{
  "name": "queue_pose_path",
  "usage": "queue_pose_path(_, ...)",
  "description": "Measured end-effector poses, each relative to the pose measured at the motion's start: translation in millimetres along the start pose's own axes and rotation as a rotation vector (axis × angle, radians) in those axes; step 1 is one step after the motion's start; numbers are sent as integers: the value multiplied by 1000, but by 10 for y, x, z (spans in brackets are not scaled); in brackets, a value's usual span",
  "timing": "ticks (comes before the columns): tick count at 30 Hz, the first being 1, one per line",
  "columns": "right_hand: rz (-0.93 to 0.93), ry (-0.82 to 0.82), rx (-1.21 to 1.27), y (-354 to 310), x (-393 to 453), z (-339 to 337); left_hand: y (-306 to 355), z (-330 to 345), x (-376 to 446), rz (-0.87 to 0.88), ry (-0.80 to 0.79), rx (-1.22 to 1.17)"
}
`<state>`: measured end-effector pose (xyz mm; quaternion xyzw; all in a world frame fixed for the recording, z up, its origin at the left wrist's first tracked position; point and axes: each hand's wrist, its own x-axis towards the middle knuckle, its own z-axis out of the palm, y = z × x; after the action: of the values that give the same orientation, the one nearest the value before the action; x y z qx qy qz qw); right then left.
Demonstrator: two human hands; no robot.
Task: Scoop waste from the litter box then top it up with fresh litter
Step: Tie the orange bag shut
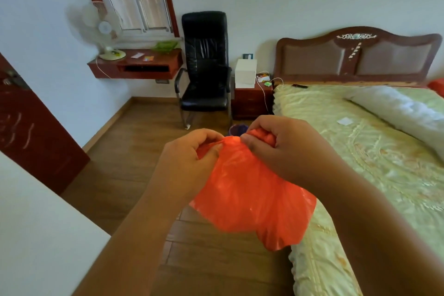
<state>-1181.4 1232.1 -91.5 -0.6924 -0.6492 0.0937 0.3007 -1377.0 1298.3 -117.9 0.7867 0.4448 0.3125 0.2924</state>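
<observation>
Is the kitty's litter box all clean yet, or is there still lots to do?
Nothing looks finished yet: no litter box, scoop or fresh litter shows in this bedroom view. Right now the left hand and right hand pinch the gathered top of a thin orange plastic bag, held up over the wooden floor beside the bed. Whether it holds waste can't be told. Scooping and topping up still seem to be ahead.
</observation>
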Motion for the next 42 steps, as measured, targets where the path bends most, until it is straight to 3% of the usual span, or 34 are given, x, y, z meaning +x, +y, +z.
queue_pose_path(7,-25,-21,-7,299,346,75,-89,276,316,14,-67,-14)
queue_pose_path(12,2,7,26,468,653,198,-196,430,553,-18,-143,-175)
queue_pose_path(22,70,2,57,584,1534,654,-674,641,1427,38,-347,-114)
queue_pose_path(36,129,71,69,408,3087,1293,-1507,76,3186,100,-296,-230)
queue_pose_path(42,118,-12,79,441,3469,1372,-1742,-61,3684,124,-303,-169)
